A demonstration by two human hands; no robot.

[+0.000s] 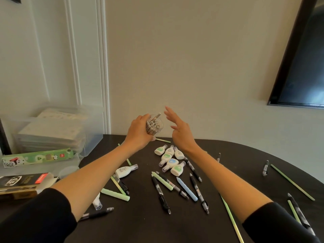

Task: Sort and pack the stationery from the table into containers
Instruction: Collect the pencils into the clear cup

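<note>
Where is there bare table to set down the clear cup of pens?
Two bare patches for the clear cup: the near edge of the table between both forearms, below the black pens; and the far right, between the short pen and the capped pen. The centre is crowded with correction bottles and pens.

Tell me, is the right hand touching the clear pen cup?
Apart. The head view shows pale wall between the right hand and the clear pen cup, which the left hand grips.
</note>
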